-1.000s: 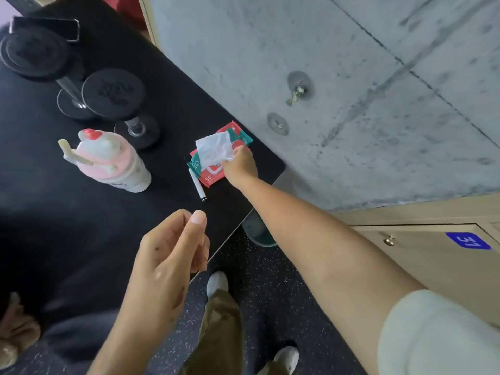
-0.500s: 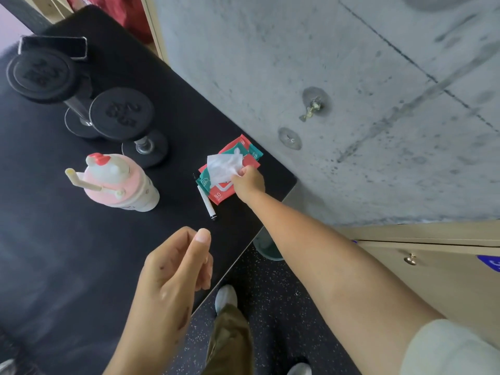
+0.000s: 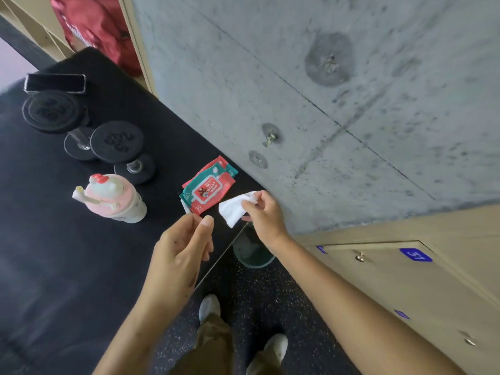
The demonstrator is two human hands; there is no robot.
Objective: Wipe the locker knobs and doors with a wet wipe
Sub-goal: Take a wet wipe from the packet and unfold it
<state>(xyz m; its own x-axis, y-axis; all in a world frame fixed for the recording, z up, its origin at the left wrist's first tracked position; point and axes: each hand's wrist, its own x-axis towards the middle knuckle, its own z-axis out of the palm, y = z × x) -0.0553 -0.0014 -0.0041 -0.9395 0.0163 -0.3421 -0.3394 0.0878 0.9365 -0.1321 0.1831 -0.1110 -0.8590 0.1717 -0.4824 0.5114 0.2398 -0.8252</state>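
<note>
Right hand (image 3: 266, 215): raised above the near edge of the desk (image 3: 54, 253), fingers curled, pinching one white wet wipe (image 3: 235, 209) by its upper right corner. The wipe hangs folded and clear of the desk surface, just beside the wipes pack.

Left hand (image 3: 181, 253): held up in front of the body, holding nothing. Thumb extended upward, index finger bent toward it, remaining fingers loosely curled. Near the wipe but apart from it.

Wipes pack (image 3: 208, 189): red and teal soft pack, lying flat on the desk close to the concrete wall (image 3: 351, 117), label side up.

Pen (image 3: 186, 207): white, partly hidden under the near corner of the pack.

Bottle (image 3: 111, 197): pink and white, with a straw, standing upright on the desk left of the pack.

Dumbbells (image 3: 89, 133): two, black, standing on end behind the bottle.

Phone (image 3: 54, 83): dark, lying at the far end of the desk.

Locker door (image 3: 405, 288): tan, lower right, bearing a blue number plate (image 3: 415, 254) and a small brass knob (image 3: 359, 257). A second knob (image 3: 469, 341) shows lower down, blurred.

Bin (image 3: 253, 253): green, on the speckled floor (image 3: 257, 301) between desk and lockers.

Red bag (image 3: 100, 28): in an open shelf at top left.
</note>
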